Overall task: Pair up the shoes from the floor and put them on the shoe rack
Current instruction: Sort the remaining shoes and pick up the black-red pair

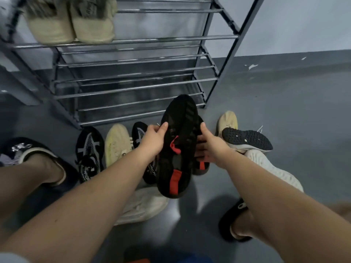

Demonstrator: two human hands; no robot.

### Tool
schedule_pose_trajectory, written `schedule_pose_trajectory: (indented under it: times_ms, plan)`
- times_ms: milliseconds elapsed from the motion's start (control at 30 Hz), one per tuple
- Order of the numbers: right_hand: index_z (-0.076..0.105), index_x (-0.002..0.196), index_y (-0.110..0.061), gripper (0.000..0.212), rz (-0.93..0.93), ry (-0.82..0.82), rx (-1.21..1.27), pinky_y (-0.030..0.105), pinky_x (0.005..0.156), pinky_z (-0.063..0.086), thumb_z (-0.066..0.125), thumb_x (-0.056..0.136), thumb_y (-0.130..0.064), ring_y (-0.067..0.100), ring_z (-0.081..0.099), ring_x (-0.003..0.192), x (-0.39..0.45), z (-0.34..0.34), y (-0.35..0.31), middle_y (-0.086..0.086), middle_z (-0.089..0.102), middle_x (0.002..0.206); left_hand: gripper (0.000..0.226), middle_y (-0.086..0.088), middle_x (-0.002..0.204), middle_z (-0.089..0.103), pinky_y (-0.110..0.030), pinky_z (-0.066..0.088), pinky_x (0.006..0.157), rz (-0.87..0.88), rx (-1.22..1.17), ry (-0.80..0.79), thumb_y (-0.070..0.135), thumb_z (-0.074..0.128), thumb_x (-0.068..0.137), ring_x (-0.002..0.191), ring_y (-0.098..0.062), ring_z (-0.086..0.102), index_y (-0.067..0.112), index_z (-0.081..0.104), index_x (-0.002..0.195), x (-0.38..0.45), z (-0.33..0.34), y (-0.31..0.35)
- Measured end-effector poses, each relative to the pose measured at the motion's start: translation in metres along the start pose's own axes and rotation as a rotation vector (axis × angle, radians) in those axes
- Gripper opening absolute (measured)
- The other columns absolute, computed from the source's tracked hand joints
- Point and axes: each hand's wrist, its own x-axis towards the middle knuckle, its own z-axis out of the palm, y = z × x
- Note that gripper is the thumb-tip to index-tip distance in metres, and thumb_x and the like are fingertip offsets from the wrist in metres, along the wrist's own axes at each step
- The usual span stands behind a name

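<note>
My left hand (pixel 153 138) grips a black shoe with red tabs (pixel 180 133), lifted off the floor with its toe toward the metal shoe rack (pixel 133 88). Behind it, my right hand (pixel 208 147) holds the matching second black shoe (pixel 201 166), mostly hidden. On the floor lie a black-and-white sneaker (pixel 89 152), a pale yellow shoe (pixel 115 145), another black-and-white sneaker (pixel 139 133), a cream shoe (pixel 144 205), a beige shoe (pixel 228 120), a white shoe with a dark sole (pixel 247 139) and a white knit shoe (pixel 271 168).
A pair of beige shoes (pixel 74 21) stands on an upper shelf of the rack, at its left. My feet in dark slippers (pixel 43 160) (pixel 235 221) flank the shoes. A grey wall rises behind the rack; grey floor stretches to the right.
</note>
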Motion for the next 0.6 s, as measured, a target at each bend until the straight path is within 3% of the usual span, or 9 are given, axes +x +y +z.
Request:
schedule_pose_trajectory:
  times_ms: [100,167,267,333,400,500,600]
  plan:
    - [0.061,0.110,-0.012,0.070,0.103,-0.192,0.123,0.037,0.079,0.054,0.042,0.082,-0.074,0.022,0.064,0.078,0.005,0.016,0.015,0.005,0.066,0.089,0.064,-0.012,0.110,0.064,-0.044,0.048,0.095,-0.090,-0.119,0.076,0.060,0.045,0.087,0.100,-0.029,0.061,0.005,0.056,0.117,0.007,-0.016,-0.005]
    - [0.065,0.112,-0.014,0.067,0.086,-0.247,0.145,0.033,0.074,0.054,0.047,0.081,-0.071,0.021,0.067,0.086,0.009,0.029,0.016,0.003,0.070,0.094,0.061,-0.015,0.109,0.065,-0.043,0.049,0.093,-0.148,-0.115,0.107,0.057,0.044,0.090,0.100,-0.033,0.061,0.003,0.057,0.117,0.009,-0.023,-0.009]
    - [0.065,0.118,-0.017,0.053,0.030,-0.255,0.128,0.037,0.086,0.054,0.062,0.082,-0.056,0.024,0.066,0.106,0.014,0.044,0.017,0.004,0.070,0.114,0.060,-0.015,0.108,0.066,-0.041,0.053,0.086,-0.230,-0.161,0.110,0.056,0.043,0.091,0.095,-0.032,0.064,0.004,0.058,0.117,0.009,-0.030,-0.014]
    - [0.063,0.120,-0.014,0.046,0.006,-0.216,0.129,0.040,0.094,0.052,0.064,0.085,-0.045,0.027,0.064,0.110,0.017,0.046,0.018,0.008,0.068,0.119,0.045,-0.009,0.094,0.069,-0.033,0.056,0.071,-0.261,-0.369,-0.001,0.048,0.042,0.095,0.083,-0.023,0.066,0.009,0.062,0.104,0.006,-0.029,-0.016]
    - [0.063,0.119,-0.012,0.040,0.002,-0.165,0.170,0.040,0.094,0.052,0.062,0.089,-0.038,0.029,0.064,0.109,0.019,0.043,0.017,0.010,0.068,0.118,0.037,-0.004,0.087,0.070,-0.030,0.053,0.066,-0.269,-0.535,-0.130,0.041,0.040,0.098,0.080,-0.018,0.066,0.013,0.063,0.100,0.001,-0.025,-0.015]
    - [0.062,0.118,-0.010,0.037,-0.002,-0.089,0.215,0.041,0.094,0.051,0.060,0.091,-0.034,0.030,0.064,0.109,0.026,0.036,0.014,0.012,0.067,0.119,0.041,-0.007,0.104,0.072,-0.036,0.053,0.081,-0.288,-0.625,-0.266,0.046,0.039,0.097,0.096,-0.022,0.067,0.015,0.064,0.107,-0.001,-0.017,-0.020]
    - [0.060,0.118,-0.008,0.034,-0.024,-0.007,0.265,0.041,0.088,0.053,0.059,0.093,-0.032,0.030,0.065,0.103,0.031,0.032,0.011,0.012,0.067,0.115,0.045,-0.007,0.114,0.069,-0.042,0.050,0.093,-0.301,-0.518,-0.458,0.054,0.048,0.088,0.107,-0.024,0.065,0.022,0.063,0.115,-0.002,-0.005,-0.027]
